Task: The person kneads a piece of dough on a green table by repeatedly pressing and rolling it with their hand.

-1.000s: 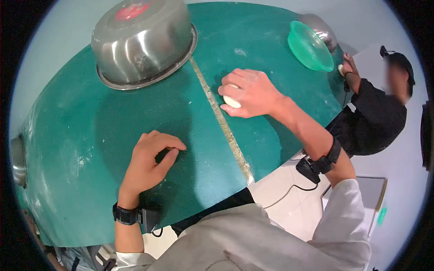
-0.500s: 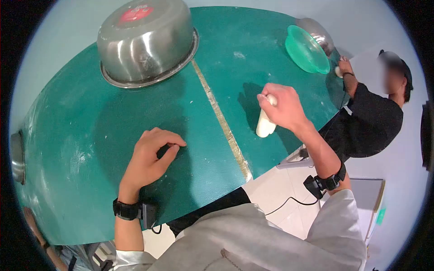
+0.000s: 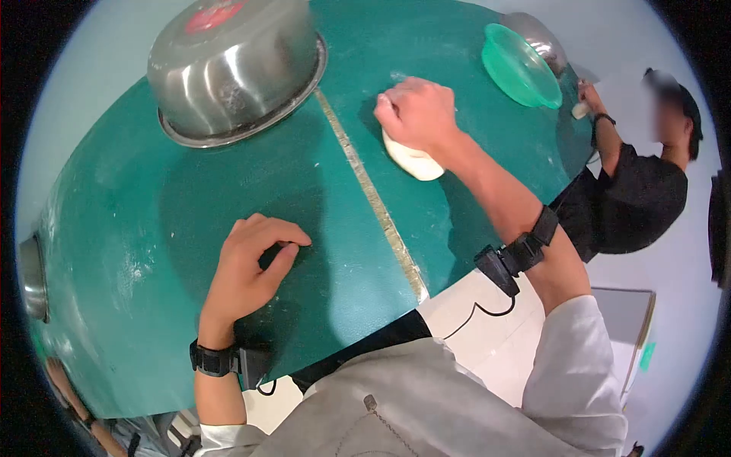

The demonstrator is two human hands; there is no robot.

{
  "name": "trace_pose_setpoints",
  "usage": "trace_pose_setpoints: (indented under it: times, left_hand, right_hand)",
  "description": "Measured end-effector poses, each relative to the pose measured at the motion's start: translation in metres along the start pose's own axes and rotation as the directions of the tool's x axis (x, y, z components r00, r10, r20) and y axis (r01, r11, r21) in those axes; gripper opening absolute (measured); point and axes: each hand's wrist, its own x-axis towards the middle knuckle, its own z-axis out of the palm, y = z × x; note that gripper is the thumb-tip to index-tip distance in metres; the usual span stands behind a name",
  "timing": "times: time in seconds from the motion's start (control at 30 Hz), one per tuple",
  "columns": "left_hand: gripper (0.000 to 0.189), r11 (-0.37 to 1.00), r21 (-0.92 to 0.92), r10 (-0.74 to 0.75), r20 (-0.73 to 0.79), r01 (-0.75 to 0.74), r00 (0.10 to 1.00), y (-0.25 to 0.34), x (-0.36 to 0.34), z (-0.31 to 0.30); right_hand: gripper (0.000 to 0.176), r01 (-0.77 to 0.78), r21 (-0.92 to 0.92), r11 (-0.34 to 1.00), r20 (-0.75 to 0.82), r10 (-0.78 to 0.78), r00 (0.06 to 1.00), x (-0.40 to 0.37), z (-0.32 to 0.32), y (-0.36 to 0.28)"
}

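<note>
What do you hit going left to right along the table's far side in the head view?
upturned steel bowl → right hand with its grip on the dough lump → green bowl → co-worker's hand

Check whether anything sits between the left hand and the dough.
Nothing upright does. Only the flat seam strip in the green table crosses the stretch between the left hand and the dough, which the right hand covers.
</note>
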Motion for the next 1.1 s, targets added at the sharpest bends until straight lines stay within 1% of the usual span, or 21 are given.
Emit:
trace_pose_setpoints:
  times: [0.03,0.07,0.13,0.17,0.23,0.27,0.33,0.37,0.43,0.53,0.57,0.6,0.63,0.67,0.7,0.73,0.8,0.83,0.87,0.93,1.1]
  left_hand:
    - [0.014,1.000,-0.003,-0.005,-0.003,0.005,1.000,-0.001,-0.001,0.000]
    - [0.014,1.000,-0.007,-0.014,-0.010,0.014,1.000,-0.002,-0.001,0.000]
    - [0.014,1.000,-0.014,-0.015,-0.017,0.014,1.000,-0.002,-0.003,0.001]
    - [0.014,0.999,-0.024,-0.029,-0.021,0.028,0.999,-0.002,-0.004,0.001]
    - [0.015,0.999,-0.030,-0.026,-0.028,0.025,0.999,-0.002,-0.005,0.001]
    - [0.015,0.999,-0.036,-0.025,-0.029,0.024,0.999,-0.001,-0.004,0.001]
    - [0.015,0.999,-0.024,-0.024,-0.022,0.023,0.999,-0.003,-0.004,0.001]
    - [0.015,1.000,-0.007,-0.026,-0.015,0.026,1.000,-0.004,-0.004,0.001]
    - [0.015,1.000,-0.013,-0.029,-0.014,0.028,0.999,-0.004,-0.004,0.001]
    - [0.015,0.999,-0.030,-0.043,-0.022,0.042,0.999,-0.002,-0.003,0.001]
    - [0.015,0.998,-0.040,-0.043,-0.029,0.041,0.999,-0.001,-0.003,0.001]
    - [0.015,0.998,-0.045,-0.052,-0.030,0.050,0.998,-0.001,-0.003,0.001]
    - [0.015,0.998,-0.039,-0.043,-0.029,0.042,0.999,-0.002,-0.002,0.001]
    - [0.015,0.999,-0.032,-0.035,-0.030,0.034,0.999,-0.002,-0.002,0.001]
    - [0.015,0.998,-0.037,-0.045,-0.036,0.043,0.998,-0.002,-0.002,0.001]
    - [0.016,0.999,-0.035,-0.040,-0.029,0.039,0.999,0.000,-0.001,0.001]
    - [0.016,0.998,-0.034,-0.048,-0.022,0.047,0.999,0.000,0.001,0.000]
    - [0.016,0.998,-0.027,-0.056,-0.015,0.056,0.998,0.001,0.002,0.000]
    - [0.016,0.998,-0.023,-0.060,-0.001,0.060,0.998,0.001,0.002,-0.001]
    - [0.016,0.998,-0.022,-0.060,0.002,0.060,0.998,-0.001,0.004,-0.002]
    - [0.016,0.998,0.019,-0.064,0.016,0.064,0.998,0.005,0.001,0.000]
  right_hand:
    - [0.032,-0.069,0.005,0.998,0.151,0.068,0.986,-0.002,-0.009,-0.002]
    - [0.032,-0.074,-0.005,0.997,0.140,0.074,0.987,-0.006,-0.016,-0.003]
    - [0.038,-0.153,0.197,0.968,0.306,0.087,0.948,-0.014,-0.029,-0.002]
    - [0.038,-0.150,0.194,0.969,0.304,0.086,0.949,-0.021,-0.040,-0.001]
    - [0.041,-0.209,0.404,0.891,0.448,0.007,0.894,-0.036,-0.067,-0.001]
    - [0.041,-0.208,0.400,0.893,0.447,0.008,0.895,-0.042,-0.073,0.001]
    - [0.037,-0.155,0.426,0.891,0.225,0.061,0.972,-0.054,-0.080,0.005]
    - [0.037,-0.153,0.423,0.893,0.223,0.061,0.973,-0.057,-0.087,0.007]
    - [0.029,-0.518,0.460,0.721,0.374,0.372,0.849,-0.055,-0.106,0.001]
    - [0.023,-0.533,0.438,0.724,0.437,0.347,0.830,-0.057,-0.121,-0.021]
    - [0.022,-0.542,0.294,0.787,0.470,0.375,0.799,-0.057,-0.123,-0.032]
    - [0.022,-0.543,0.293,0.787,0.479,0.371,0.796,-0.060,-0.119,-0.041]
    - [0.022,-0.291,0.166,0.942,0.274,0.240,0.932,-0.063,-0.114,-0.048]
    - [0.023,-0.034,-0.022,0.999,0.087,0.035,0.996,-0.066,-0.107,-0.052]
    - [0.023,-0.017,0.041,0.999,0.063,0.014,0.998,-0.070,-0.097,-0.052]
    - [0.023,-0.011,0.048,0.999,0.071,0.007,0.997,-0.070,-0.089,-0.054]
    - [0.022,-0.109,0.098,0.989,0.214,0.086,0.973,-0.066,-0.071,-0.064]
    - [0.024,-0.150,0.002,0.989,0.310,0.142,0.940,-0.052,-0.065,-0.066]
    - [0.024,-0.166,0.004,0.986,0.319,0.156,0.935,-0.040,-0.060,-0.067]
    - [0.033,-0.181,-0.038,0.983,0.516,0.174,0.839,-0.021,-0.051,-0.058]
    - [0.042,-0.225,-0.025,0.974,0.504,0.207,0.839,-0.001,-0.027,-0.036]
